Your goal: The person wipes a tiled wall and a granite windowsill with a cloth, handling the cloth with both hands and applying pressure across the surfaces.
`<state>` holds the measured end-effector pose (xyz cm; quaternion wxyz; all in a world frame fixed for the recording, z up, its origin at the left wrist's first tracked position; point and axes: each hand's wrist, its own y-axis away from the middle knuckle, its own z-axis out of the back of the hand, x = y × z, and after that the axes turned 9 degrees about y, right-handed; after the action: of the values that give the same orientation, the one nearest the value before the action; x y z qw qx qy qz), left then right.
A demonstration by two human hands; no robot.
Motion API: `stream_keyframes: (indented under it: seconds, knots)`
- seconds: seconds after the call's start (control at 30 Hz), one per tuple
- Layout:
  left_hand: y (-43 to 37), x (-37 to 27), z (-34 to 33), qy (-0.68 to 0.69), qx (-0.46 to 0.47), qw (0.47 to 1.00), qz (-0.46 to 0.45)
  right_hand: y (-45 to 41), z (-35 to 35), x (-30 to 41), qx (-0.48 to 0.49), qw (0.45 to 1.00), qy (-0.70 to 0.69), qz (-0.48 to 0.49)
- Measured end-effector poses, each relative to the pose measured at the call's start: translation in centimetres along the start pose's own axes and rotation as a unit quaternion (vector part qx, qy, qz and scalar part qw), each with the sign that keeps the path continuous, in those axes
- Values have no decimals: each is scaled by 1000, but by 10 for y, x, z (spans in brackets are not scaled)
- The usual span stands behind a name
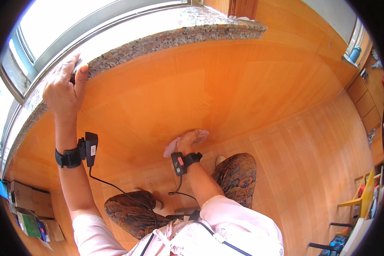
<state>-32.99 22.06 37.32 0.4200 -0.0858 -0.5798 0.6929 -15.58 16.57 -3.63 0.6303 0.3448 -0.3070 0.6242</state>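
My left hand (63, 84) holds the edge of a speckled granite windowsill (179, 34), its fingers over the top and its thumb at the front edge. Low on the orange wood wall panel (179, 86), my right hand (187, 140) presses a pale pink cloth (171, 148) against the surface. The cloth shows on both sides of the hand; the rest of it is hidden under the fingers. Each wrist wears a black strap with a small cabled device, the left one (91, 148) and the right one (178, 164).
My bent knees in patterned trousers (235, 174) are close to the panel, above the wood floor (300, 153). Cardboard boxes (32, 198) stand at lower left. A yellow chair (364, 195) is at right, with drawers (366, 102) beyond. A window frame (80, 27) borders the sill.
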Motion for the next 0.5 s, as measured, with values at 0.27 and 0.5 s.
stream_keyframes:
  seconds: [0.27, 0.5]
  knots:
    - [-17, -16, 2, 41, -36, 998, 27, -52, 150, 183, -221, 847, -205, 438]
    - [-12, -13, 1, 68, -48, 997, 9, 42, 129, 161, 374, 652, -198, 629]
